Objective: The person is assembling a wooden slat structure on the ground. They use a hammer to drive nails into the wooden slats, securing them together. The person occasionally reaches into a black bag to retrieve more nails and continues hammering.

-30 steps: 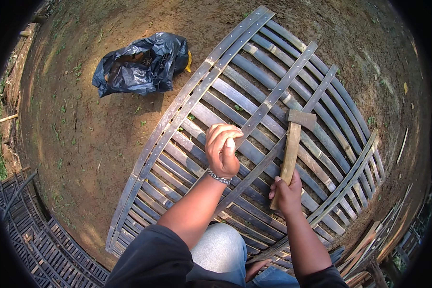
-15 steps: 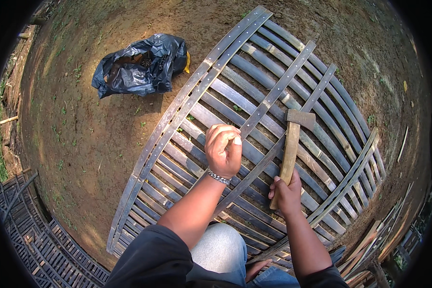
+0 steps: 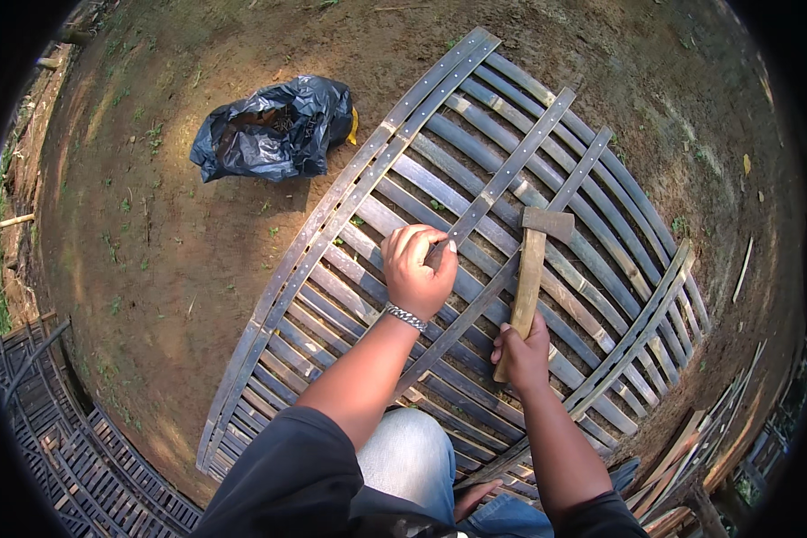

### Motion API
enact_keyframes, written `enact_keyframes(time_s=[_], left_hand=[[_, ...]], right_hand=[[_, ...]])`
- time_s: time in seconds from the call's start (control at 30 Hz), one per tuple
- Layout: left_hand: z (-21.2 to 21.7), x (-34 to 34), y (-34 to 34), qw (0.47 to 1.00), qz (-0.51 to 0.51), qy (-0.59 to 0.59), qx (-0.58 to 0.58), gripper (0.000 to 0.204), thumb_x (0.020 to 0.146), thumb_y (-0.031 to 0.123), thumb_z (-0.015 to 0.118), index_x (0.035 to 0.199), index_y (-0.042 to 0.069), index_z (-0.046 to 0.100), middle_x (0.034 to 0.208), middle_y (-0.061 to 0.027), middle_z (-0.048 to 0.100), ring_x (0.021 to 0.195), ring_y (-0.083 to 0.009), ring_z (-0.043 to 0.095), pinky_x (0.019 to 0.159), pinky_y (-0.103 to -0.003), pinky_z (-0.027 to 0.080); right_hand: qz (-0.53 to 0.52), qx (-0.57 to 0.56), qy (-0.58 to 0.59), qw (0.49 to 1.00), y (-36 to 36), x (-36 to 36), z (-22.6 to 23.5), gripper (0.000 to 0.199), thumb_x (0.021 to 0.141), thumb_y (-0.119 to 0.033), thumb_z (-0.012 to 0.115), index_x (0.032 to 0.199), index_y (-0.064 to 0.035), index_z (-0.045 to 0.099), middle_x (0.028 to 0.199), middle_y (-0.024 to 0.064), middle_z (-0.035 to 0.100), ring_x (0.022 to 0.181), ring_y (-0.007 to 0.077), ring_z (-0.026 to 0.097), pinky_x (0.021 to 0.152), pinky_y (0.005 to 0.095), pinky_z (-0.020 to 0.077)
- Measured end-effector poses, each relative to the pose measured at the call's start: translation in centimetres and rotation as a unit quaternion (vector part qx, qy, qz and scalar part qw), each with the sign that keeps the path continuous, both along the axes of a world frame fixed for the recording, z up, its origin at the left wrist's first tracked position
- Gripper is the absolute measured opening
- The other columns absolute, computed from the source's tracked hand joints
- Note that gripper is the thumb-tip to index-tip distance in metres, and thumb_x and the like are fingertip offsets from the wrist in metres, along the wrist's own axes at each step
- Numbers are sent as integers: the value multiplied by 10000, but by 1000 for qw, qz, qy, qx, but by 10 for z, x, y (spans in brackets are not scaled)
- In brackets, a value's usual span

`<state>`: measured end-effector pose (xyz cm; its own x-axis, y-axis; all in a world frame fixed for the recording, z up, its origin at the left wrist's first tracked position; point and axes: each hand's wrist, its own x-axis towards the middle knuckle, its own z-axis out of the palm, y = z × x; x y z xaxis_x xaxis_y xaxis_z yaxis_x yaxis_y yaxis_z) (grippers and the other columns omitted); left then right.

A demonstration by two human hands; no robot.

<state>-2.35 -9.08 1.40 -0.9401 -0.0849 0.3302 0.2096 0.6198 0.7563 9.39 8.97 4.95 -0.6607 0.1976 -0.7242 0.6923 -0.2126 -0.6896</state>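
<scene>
My left hand (image 3: pixel 417 276) has turned down, pinched nearly closed at crosspiece (image 3: pixel 504 180), suggesting positioning; contents unconfirmed. Right hand (image 3: pixel 523 351) wrapped round hatchet (image 3: pixel 529 282).

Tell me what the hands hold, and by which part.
Right hand: the axe-like tool, near the lower end of its wooden handle. Left hand: cannot be told.

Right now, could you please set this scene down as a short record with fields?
Left hand: curled over the slatted panel; whether it holds anything is unclear
Right hand: closed around the wooden-handled hatchet
Bracelet: silvery chain, just behind the left hand
Panel: dark, with studded crosspieces, lying on soil
Bag: black plastic, open, left of the panel
</scene>
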Motion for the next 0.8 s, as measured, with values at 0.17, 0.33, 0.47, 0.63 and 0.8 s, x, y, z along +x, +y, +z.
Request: enact_keyframes(time_s=[0.17,0.33,0.47,0.63,0.8], left_hand=[[-1,2,3,994,35,-71,-75,207,799,209,804,955,98,725,1028,-60,690,1033,-271,632,948,-435,427],[14,21,9,978,39,-148,-144,386,822,258,785,1164,111,685,1294,-96,614,1258,-288,532,1099,-505,326],[7,40,-15,954,57,-191,-224,634,946,410,627,1453,52,497,1589,-171,380,1498,-330,306,1216,-586,147],[7,29,-34,933,36,-224,-278,676,1016,388,479,1567,19,351,1677,-216,211,1563,-356,169,1237,-617,40],[13,26,-25,928,25,-224,-296,674,999,340,495,1582,41,332,1665,-263,191,1556,-400,162,1224,-645,38]], right_hand=[[4,5,6,1000,-2,0,0,268,948,-21,578,1198,-35,481,736,78,591,510,159,580,474,296,498],[1,7,31,999,0,4,-9,240,958,-27,604,1163,-27,480,736,80,595,500,159,582,449,302,487],[-2,0,32,999,-1,6,-11,260,959,-34,612,1183,-20,481,735,78,596,502,157,586,454,304,492],[22,3,26,999,0,3,-2,325,965,-39,610,1264,-20,482,767,79,608,543,155,609,497,296,511],[97,106,64,988,2,17,4,389,992,-90,605,1348,-23,465,904,92,670,713,150,682,626,294,552]])
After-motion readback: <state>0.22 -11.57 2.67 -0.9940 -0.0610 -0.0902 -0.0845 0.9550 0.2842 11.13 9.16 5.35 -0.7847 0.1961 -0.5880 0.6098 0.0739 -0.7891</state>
